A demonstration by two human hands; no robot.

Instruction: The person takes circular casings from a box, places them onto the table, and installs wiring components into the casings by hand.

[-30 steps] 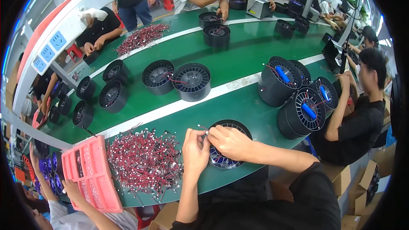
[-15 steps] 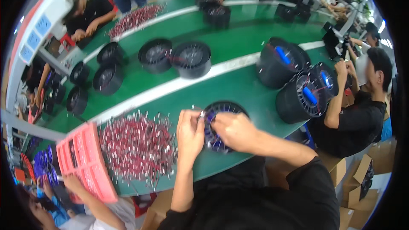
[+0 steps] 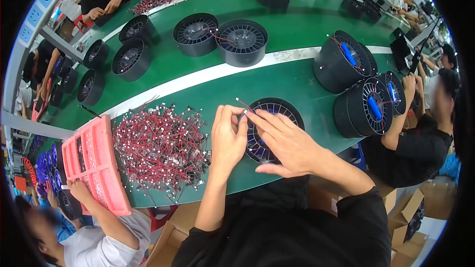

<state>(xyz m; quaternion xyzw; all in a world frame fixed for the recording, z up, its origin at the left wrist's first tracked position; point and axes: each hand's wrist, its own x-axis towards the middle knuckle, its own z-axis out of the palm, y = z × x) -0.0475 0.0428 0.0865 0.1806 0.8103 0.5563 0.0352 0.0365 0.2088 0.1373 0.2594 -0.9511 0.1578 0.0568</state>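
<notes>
A round black fan housing [image 3: 284, 106] with radial slots lies on the green bench in front of me, partly covered by my hands. At its left rim, my left hand [image 3: 228, 141] is closed in a pinch on a thin red-and-black cable [image 3: 241, 103] with a small white plug. My right hand [image 3: 293, 144] stretches flat over the housing, its thumb spread away. Its fingertips reach the cable beside my left fingers; whether they touch it I cannot tell. Left of my hands lies a large heap of similar cables [image 3: 161, 151].
A pink tray [image 3: 96, 165] stands left of the heap, with a co-worker's hand on it. Black housings with blue cylinders [image 3: 350, 111] are stacked at the right. More housings [image 3: 242, 44] sit beyond the white line. Other people work around the bench; open cartons [image 3: 406, 207] stand lower right.
My right hand has gone from curled fingers over the housing to stretched-out ones. My left hand stays pinched near the rim. The whole view has shifted, and the bench now appears higher.
</notes>
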